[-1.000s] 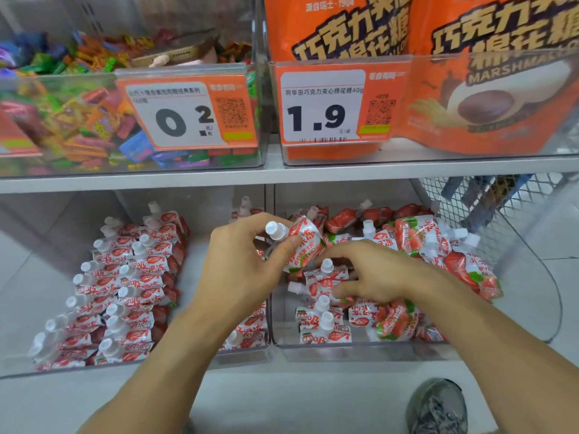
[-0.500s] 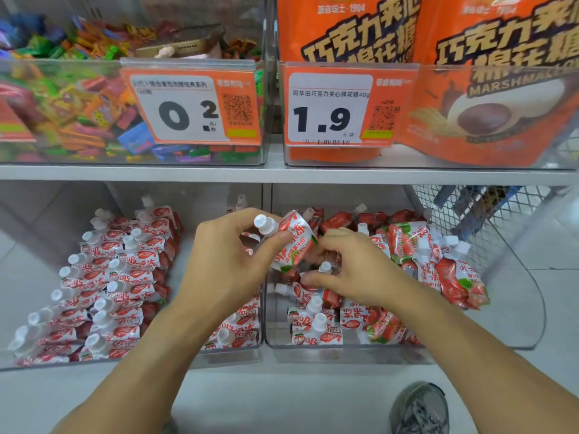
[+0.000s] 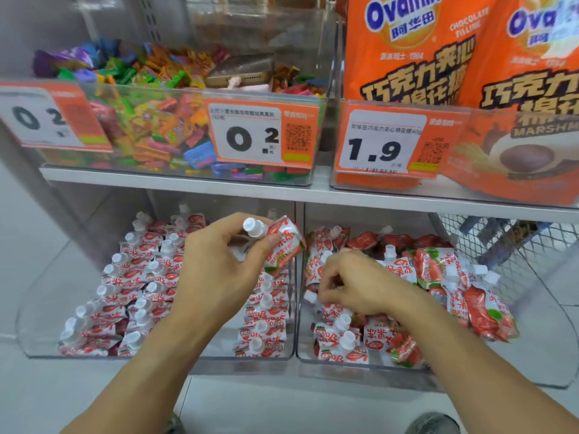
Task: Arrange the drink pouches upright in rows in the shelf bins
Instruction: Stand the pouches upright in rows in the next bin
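A red-and-white spouted drink pouch (image 3: pixel 282 242) is gripped by the left hand (image 3: pixel 219 267) at frame centre; the right hand (image 3: pixel 354 286), fingers curled, is pinching a pouch cap (image 3: pixel 310 296) in the clear plastic right bin (image 3: pixel 360 364).

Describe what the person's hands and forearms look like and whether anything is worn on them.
Both the left hand and the right hand are bare: no gloves, rings or wristbands show. Both forearms are bare too, with no sleeves or watch visible up to the frame's bottom edge. The fingers carry no tape or markings.
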`<control>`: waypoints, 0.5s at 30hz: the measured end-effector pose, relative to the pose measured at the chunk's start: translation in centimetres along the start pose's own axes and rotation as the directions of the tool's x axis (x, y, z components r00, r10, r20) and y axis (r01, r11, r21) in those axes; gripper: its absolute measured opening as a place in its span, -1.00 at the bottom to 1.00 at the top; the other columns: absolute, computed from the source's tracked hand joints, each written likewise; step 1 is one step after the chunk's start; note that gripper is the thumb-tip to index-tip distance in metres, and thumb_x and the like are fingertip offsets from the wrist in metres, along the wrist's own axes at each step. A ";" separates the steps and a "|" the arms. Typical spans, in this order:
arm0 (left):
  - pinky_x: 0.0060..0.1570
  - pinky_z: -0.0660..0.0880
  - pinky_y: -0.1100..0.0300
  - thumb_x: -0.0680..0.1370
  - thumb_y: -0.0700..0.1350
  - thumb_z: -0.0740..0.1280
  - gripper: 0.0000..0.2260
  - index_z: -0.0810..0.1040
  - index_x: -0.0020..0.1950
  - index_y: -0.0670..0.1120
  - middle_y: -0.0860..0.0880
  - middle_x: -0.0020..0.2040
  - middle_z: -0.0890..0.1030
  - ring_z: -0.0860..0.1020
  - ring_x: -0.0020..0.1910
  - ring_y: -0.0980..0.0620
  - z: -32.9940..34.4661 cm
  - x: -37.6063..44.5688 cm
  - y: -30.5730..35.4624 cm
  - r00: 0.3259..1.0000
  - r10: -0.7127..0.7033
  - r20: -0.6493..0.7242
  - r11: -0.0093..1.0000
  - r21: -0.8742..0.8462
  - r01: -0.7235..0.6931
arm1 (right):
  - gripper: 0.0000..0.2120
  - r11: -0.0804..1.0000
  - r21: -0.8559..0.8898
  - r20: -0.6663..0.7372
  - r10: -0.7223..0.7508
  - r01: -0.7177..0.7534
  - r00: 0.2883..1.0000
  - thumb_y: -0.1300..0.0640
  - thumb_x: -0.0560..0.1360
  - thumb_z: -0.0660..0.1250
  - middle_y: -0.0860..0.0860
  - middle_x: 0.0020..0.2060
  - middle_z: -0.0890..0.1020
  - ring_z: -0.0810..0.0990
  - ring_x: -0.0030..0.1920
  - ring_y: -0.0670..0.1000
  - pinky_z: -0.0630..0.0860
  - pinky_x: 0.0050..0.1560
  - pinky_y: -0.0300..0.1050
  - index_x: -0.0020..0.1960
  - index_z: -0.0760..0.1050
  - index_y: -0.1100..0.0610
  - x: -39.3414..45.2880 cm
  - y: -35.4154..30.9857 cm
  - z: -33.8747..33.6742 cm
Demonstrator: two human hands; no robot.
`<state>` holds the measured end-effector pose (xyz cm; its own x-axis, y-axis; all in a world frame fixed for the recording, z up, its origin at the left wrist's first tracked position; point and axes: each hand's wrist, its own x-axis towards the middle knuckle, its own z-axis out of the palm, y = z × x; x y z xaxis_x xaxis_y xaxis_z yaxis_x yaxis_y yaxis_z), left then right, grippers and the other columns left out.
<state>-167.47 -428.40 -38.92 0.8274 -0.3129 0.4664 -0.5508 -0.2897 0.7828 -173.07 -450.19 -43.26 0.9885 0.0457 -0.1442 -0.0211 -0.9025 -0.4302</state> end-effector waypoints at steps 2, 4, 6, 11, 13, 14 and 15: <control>-0.11 0.60 0.20 0.46 -0.08 0.47 -0.88 0.64 -0.06 0.13 0.22 -0.17 0.67 0.64 -0.16 0.19 -0.2 0.1 -0.1 1.000 0.006 0.013 1.000 0.011 -0.006 | -0.88 0.998 0.060 -0.099 0.032 -0.027 0.995 0.00 0.50 0.44 -0.15 -0.22 0.63 0.51 -0.09 -0.20 0.48 -0.07 -0.21 -0.17 0.62 0.01 -0.9 0.2 -1.1; -0.11 0.59 0.23 0.47 -0.07 0.47 -0.90 0.65 -0.06 0.12 0.23 -0.17 0.66 0.63 -0.16 0.21 0.0 0.2 0.0 0.999 0.015 0.028 1.000 0.015 -0.015 | -0.89 0.996 0.084 -0.174 0.047 -0.032 0.984 -0.03 0.51 0.43 -0.17 -0.20 0.61 0.50 -0.09 -0.21 0.45 -0.08 -0.26 -0.14 0.61 -0.01 -1.8 0.3 -1.9; -0.10 0.56 0.30 0.47 -0.07 0.47 -0.90 0.64 -0.07 0.12 0.24 -0.17 0.66 0.62 -0.15 0.25 0.3 0.2 0.2 0.999 0.027 0.047 0.999 0.028 -0.028 | -0.87 0.998 0.057 -0.170 0.027 -0.017 0.985 -0.07 0.49 0.45 -0.19 -0.21 0.60 0.51 -0.13 -0.21 0.43 -0.09 -0.27 -0.13 0.63 -0.03 -2.5 0.1 -1.5; -0.09 0.54 0.28 0.47 -0.06 0.47 -0.94 0.66 -0.08 0.08 0.22 -0.18 0.66 0.61 -0.15 0.22 1.3 0.1 0.5 0.995 0.021 0.096 0.999 0.041 -0.025 | -0.77 1.000 -0.011 -0.146 0.022 -0.024 0.989 -0.17 0.38 0.51 -0.14 -0.22 0.54 0.42 -0.09 -0.13 0.44 -0.04 -0.16 -0.16 0.66 -0.02 -1.8 0.2 0.4; -0.10 0.54 0.28 0.47 -0.05 0.46 -0.94 0.66 -0.08 0.07 0.22 -0.19 0.66 0.61 -0.15 0.22 1.3 0.0 0.4 0.995 0.018 0.095 0.998 0.054 -0.023 | -0.80 0.998 -0.044 -0.170 0.032 -0.040 0.985 -0.11 0.38 0.53 -0.13 -0.23 0.54 0.44 -0.10 -0.10 0.43 -0.09 -0.18 -0.11 0.64 -0.03 -1.4 0.2 0.3; -0.11 0.54 0.28 0.47 -0.05 0.47 -0.95 0.66 -0.09 0.07 0.22 -0.20 0.65 0.61 -0.15 0.21 1.3 0.0 0.4 0.996 0.019 0.092 0.998 0.057 -0.024 | -0.78 0.998 -0.044 -0.171 0.035 -0.043 0.985 -0.07 0.40 0.54 -0.13 -0.23 0.55 0.45 -0.11 -0.10 0.39 -0.15 -0.23 -0.03 0.61 -0.02 -1.3 0.1 0.3; -0.11 0.54 0.28 0.47 -0.05 0.47 -0.95 0.66 -0.10 0.08 0.22 -0.21 0.66 0.61 -0.16 0.21 1.2 0.0 0.3 0.996 0.019 0.090 0.998 0.060 -0.024 | -0.74 0.999 -0.032 -0.162 0.035 -0.041 0.986 -0.02 0.43 0.52 -0.13 -0.23 0.56 0.45 -0.11 -0.10 0.34 -0.19 -0.27 0.06 0.57 -0.01 -1.3 0.2 0.4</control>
<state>-167.76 -429.56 -39.12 0.8036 -0.3987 0.4420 -0.5763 -0.3356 0.7451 -174.47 -450.26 -43.51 0.9983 -0.0562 -0.0132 -0.0568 -0.9170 -0.3949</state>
